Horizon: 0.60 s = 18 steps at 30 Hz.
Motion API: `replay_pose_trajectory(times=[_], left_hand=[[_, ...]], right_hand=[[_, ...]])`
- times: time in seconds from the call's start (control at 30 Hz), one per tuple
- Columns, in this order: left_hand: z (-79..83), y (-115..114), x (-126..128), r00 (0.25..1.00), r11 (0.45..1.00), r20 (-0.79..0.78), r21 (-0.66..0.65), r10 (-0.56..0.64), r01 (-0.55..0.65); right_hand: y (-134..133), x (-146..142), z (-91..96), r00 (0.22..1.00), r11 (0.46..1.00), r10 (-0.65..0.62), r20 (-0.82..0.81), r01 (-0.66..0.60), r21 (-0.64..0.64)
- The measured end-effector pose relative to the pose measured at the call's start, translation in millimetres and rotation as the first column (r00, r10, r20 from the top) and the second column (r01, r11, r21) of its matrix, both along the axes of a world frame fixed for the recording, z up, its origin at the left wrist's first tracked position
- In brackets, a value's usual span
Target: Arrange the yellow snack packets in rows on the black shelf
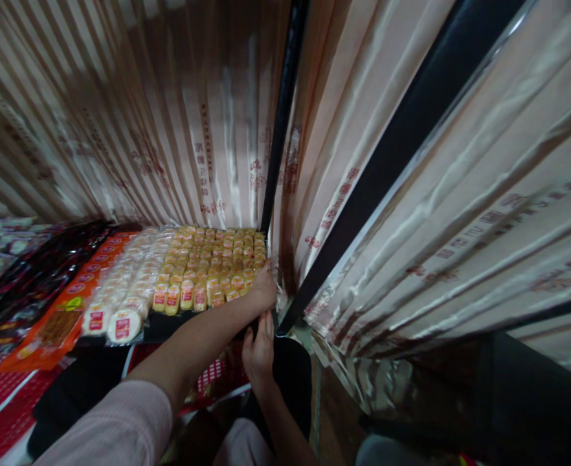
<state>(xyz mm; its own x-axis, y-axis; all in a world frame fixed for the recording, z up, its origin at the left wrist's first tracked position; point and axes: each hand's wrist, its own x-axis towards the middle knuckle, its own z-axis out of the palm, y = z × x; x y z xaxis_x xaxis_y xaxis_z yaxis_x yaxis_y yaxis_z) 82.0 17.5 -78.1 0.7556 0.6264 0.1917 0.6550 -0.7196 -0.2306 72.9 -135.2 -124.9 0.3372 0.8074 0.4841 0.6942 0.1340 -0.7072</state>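
1. Yellow packets [187, 294] sit in close rows on the dark ledge [162, 327], left of the black post's [280, 123] foot.
2. Each front packet's long axis runs roughly up and down the view, its red-and-white label toward the person; the rows run away toward the curtain [169, 129].
3. The left hand [265, 288] reaches to the packets' right edge; its fingers are partly hidden, so I cannot tell whether it grips one.
4. The right hand [259, 355] is just below, fingers straight and pointing away, tips near the left wrist; I cannot tell if it holds anything.
5. White packs [120, 291] lie just left of the packets, then orange bags [65, 310].
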Motion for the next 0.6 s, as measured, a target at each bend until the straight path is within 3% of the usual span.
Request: replay_pose_trajectory(times=[0.17,0.3,0.5,0.6], left_hand=[[16.3,-9,-10,0.998,1.0,0.054,0.022,-0.021,0.02],[27.7,-13,-16,0.996,0.997,-0.074,0.054,-0.045,0.049],[31.2,-9,-13,0.975,0.998,-0.219,0.027,-0.044,0.051],[31.3,-7,-16,0.988,0.997,-0.13,-0.011,-0.077,0.076]], right_hand=[[0,0,0.9,0.999,1.0,0.026,0.027,-0.026,0.009],[2,-2,3.8,0.999,1.0,0.018,0.03,-0.018,-0.02],[3,0,10.5,0.999,0.998,0.005,0.043,-0.003,-0.057],[2,3,14.1,0.999,0.998,0.018,0.032,-0.016,-0.055]])
